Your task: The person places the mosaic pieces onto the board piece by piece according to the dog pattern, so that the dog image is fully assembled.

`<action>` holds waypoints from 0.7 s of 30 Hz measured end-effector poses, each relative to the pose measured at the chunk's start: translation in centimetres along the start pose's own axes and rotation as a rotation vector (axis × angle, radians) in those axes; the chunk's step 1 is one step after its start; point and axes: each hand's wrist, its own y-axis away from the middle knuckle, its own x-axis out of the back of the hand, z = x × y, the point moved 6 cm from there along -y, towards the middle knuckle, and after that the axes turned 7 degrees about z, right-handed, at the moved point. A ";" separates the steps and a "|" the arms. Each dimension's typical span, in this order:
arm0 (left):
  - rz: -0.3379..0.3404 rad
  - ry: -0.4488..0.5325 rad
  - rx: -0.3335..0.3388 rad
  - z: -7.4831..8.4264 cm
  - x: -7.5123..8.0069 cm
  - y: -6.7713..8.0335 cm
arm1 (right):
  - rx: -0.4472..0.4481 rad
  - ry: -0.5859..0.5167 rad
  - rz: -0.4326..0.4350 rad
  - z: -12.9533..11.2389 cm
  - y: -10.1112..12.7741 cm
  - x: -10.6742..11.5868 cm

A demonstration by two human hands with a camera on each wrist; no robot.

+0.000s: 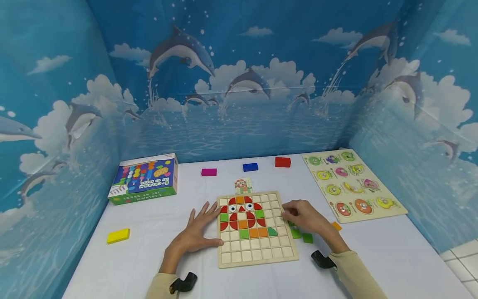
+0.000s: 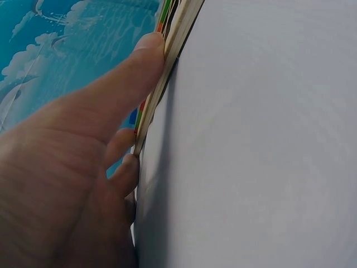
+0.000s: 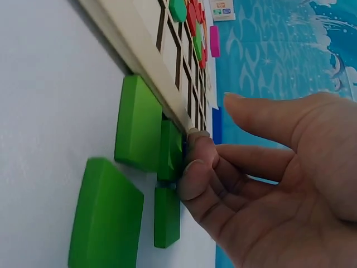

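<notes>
A wooden grid board (image 1: 257,254) lies in front of me, its upper cells filled with red, orange and green tiles and two eye tiles. My left hand (image 1: 195,233) rests at its left edge, fingers spread; in the left wrist view the thumb tip (image 2: 152,43) touches the board's side. By the right edge is my right hand (image 1: 305,216), its thumb apart from the loosely bent fingers and nothing seen between them. In the right wrist view these fingertips (image 3: 195,177) are right at several green tiles (image 3: 138,125) lying against the board.
A small pattern card (image 1: 243,185) lies behind the board. To the right are a fruit puzzle board (image 1: 367,218) and an orange tile (image 1: 336,226). Pink (image 1: 209,172), blue (image 1: 250,167), red (image 1: 282,162) and yellow (image 1: 118,236) blocks and a toy box (image 1: 143,176) are around.
</notes>
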 end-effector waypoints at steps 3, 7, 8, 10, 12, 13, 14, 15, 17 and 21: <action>0.002 0.001 -0.001 0.0 0.0 0.0 | 0.025 -0.012 -0.021 0.0 -0.1 -0.2; 0.007 0.001 -0.011 0.2 0.0 0.0 | 0.027 -0.035 -0.031 0.4 -0.4 -0.2; 0.007 0.001 -0.013 0.2 0.0 0.0 | 0.023 -0.041 -0.031 0.5 -0.3 -0.2; 0.006 -0.001 -0.018 0.3 -0.1 0.0 | 0.022 -0.049 -0.023 0.9 -0.1 0.2; 0.003 -0.004 -0.019 0.3 -0.2 -0.1 | 0.029 -0.047 -0.006 1.3 0.3 0.9; 0.000 -0.008 -0.018 0.2 -0.2 -0.1 | 0.035 -0.045 0.010 1.5 0.6 1.5; -0.004 -0.012 -0.016 0.2 -0.3 -0.1 | 0.036 -0.040 0.030 1.8 1.0 2.1; -0.003 -0.012 -0.017 0.2 -0.3 -0.1 | 0.043 -0.033 0.051 2.2 1.4 2.9; -0.006 -0.015 -0.008 0.1 -0.3 -0.1 | 0.053 -0.010 0.097 3.0 2.5 4.5; -0.007 -0.012 0.004 0.0 -0.1 0.0 | 0.070 0.030 0.165 5.1 4.6 7.2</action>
